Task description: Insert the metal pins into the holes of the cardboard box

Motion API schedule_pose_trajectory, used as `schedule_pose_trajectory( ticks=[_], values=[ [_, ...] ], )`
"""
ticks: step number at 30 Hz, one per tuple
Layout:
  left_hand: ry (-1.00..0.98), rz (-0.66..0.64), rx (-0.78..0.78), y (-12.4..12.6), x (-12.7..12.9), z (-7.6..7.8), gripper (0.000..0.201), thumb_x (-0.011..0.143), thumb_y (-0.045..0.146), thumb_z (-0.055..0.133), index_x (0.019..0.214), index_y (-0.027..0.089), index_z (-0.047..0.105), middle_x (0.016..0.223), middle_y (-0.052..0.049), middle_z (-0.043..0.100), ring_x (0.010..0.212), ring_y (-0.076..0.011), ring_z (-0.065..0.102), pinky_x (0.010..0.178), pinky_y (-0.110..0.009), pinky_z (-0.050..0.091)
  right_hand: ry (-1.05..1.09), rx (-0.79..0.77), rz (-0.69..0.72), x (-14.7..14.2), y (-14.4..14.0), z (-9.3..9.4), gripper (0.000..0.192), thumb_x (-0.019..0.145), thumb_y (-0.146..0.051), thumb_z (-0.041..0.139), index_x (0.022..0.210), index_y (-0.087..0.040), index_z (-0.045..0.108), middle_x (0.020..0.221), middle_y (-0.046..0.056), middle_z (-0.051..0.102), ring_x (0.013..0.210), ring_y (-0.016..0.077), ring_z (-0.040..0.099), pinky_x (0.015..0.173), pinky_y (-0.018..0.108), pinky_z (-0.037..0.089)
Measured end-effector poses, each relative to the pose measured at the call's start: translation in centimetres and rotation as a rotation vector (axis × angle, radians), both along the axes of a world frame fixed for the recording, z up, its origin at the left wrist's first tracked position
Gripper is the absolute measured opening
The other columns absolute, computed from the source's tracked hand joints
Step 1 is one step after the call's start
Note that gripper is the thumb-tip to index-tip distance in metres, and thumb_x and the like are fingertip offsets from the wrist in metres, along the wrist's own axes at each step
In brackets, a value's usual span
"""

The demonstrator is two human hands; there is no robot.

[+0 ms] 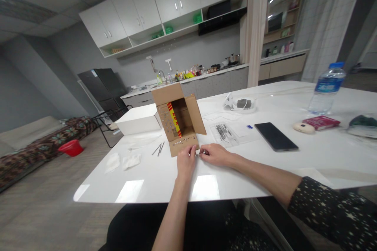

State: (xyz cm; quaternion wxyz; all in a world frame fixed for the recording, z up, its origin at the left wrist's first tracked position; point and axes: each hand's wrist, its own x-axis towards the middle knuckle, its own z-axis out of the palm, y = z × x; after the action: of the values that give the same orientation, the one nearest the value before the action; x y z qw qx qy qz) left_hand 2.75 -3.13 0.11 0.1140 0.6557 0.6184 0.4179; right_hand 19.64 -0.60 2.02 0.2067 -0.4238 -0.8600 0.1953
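An open cardboard box [180, 119] lies on its side on the white table [324, 153], showing a red-and-yellow insert inside. Just before its lower flap, the left hand [185, 161] and right hand [214, 153] pinch a small metal piece [197, 155] between their fingertips.

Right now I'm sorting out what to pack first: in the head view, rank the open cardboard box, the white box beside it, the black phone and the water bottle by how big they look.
1. cardboard box
2. white box
3. and 4. black phone and water bottle: these look alike in size, and the wide-angle view makes ranking them unsure.
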Motion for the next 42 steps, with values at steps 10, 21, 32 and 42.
schedule_pose_trajectory(
  ticks=[10, 21, 32, 42],
  values=[
    [0.072, -0.007, -0.037, -0.34, 0.19, 0.59, 0.03, 0.093, 0.035, 0.045, 0.084, 0.019, 0.069, 0.084, -0.006, 0.073, 0.076, -0.0169, 0.064, 0.072, -0.027, 0.042, 0.019, -0.001, 0.001, -0.06, 0.04, -0.06, 0.024, 0.085, -0.031, 0.052, 0.094, -0.022, 0.072, 0.081, 0.003, 0.072, 0.07, 0.0168, 0.059, 0.062, 0.025, 0.034],
    [0.037, -0.021, 0.101, 0.05, 0.0, 0.06, 0.027, 0.092, 0.034, 0.046, 0.084, 0.018, 0.067, 0.09, -0.007, 0.068, 0.086, -0.0183, 0.061, 0.081, -0.03, 0.045, 0.016, 0.009, 0.003, -0.09, 0.17, -0.24, 0.023, 0.085, -0.03, 0.052, 0.095, -0.022, 0.072, 0.081, 0.003, 0.072, 0.07, 0.0163, 0.06, 0.062, 0.025, 0.034],
    [0.009, 0.024, 0.068, 0.19, -0.07, -0.26, 0.031, 0.092, 0.041, 0.045, 0.088, 0.02, 0.068, 0.089, -0.007, 0.071, 0.084, -0.0199, 0.064, 0.075, -0.03, 0.046, 0.01, -0.006, -0.007, -0.07, 0.22, -0.33, 0.022, 0.084, -0.031, 0.053, 0.092, -0.021, 0.071, 0.081, 0.003, 0.071, 0.07, 0.0164, 0.059, 0.062, 0.025, 0.034],
    [-0.013, 0.039, 0.01, -0.12, -0.1, 0.0, 0.036, 0.092, 0.045, 0.044, 0.089, 0.019, 0.069, 0.09, -0.007, 0.073, 0.084, -0.0199, 0.065, 0.075, -0.03, 0.046, -0.003, 0.004, -0.003, -0.02, 0.07, -0.02, 0.022, 0.085, -0.03, 0.052, 0.093, -0.021, 0.071, 0.083, 0.003, 0.072, 0.071, 0.0162, 0.06, 0.063, 0.025, 0.035]
  ],
)
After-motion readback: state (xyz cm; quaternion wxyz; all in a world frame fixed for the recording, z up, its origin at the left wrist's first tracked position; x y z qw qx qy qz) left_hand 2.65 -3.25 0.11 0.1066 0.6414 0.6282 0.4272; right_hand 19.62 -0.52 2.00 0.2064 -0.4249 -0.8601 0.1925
